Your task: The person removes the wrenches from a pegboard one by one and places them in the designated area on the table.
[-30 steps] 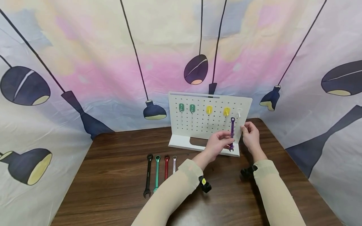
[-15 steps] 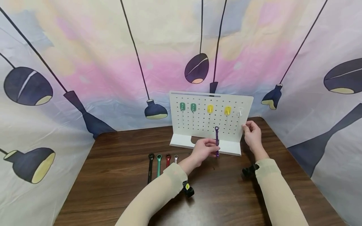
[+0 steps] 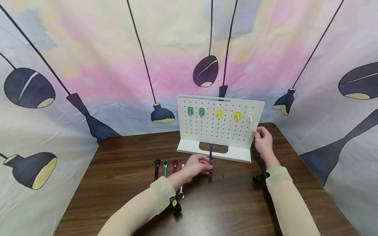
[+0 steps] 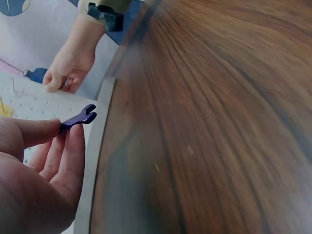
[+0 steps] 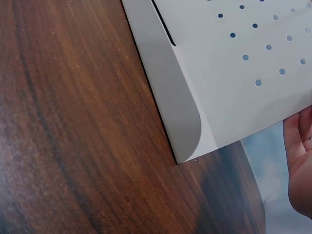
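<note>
My left hand pinches a purple wrench between thumb and fingers, in front of the white pegboard and above the table. In the left wrist view the wrench's open-ended jaw points away from the fingers. At the pegboard's right edge, my right hand grips the panel with thumb and fingers. Part of that hand shows at the edge of the right wrist view. Left of the purple wrench lie a black wrench, a green wrench, a red wrench and a silver wrench, partly hidden by my left arm.
Two green hooks, two yellow hooks and a clear hook sit in a row on the pegboard. It stands near the back of the brown wooden table. A printed cloth hangs behind.
My left hand has carried the purple wrench left and down, away from the pegboard's right side toward the table's middle. The right hand has stayed at the board's edge.
</note>
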A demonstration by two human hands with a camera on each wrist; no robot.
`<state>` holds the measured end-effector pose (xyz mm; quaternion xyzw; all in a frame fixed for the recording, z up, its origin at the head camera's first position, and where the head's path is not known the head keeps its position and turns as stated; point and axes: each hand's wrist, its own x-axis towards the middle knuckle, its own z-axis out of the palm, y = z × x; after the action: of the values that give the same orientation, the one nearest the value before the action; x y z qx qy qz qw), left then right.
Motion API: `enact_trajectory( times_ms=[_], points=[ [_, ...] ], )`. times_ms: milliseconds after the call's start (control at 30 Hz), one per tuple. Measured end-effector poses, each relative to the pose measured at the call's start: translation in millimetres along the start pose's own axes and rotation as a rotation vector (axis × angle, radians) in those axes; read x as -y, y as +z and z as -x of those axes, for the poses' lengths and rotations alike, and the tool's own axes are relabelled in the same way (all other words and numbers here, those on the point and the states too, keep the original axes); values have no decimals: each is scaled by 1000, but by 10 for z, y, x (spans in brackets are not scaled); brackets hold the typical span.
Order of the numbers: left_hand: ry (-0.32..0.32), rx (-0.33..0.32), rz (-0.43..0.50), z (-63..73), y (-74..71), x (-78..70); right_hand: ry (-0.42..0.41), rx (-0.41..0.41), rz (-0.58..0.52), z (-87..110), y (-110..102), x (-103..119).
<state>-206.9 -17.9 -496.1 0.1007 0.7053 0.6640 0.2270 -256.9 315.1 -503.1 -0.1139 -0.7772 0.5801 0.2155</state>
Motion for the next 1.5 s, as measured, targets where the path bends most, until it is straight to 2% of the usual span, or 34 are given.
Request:
enact_trajectory(
  times_ms=[233,433,600,933,1500],
  points=[
    [-67,8,-19,159,-274,123,3,-5,8,4,6,-4],
    [-94,-6,-7,280,-381,149,0,-4,-6,9,16,-1],
    [-96,-30,-51,397,-442,147,0,3,-17,2,27,6],
    [-112,-49,-157,577,-523,189,7,5,-27,3,20,13],
    [-142,-60,-277,641,-506,178,-2,7,-31,10,11,22]
  ],
)
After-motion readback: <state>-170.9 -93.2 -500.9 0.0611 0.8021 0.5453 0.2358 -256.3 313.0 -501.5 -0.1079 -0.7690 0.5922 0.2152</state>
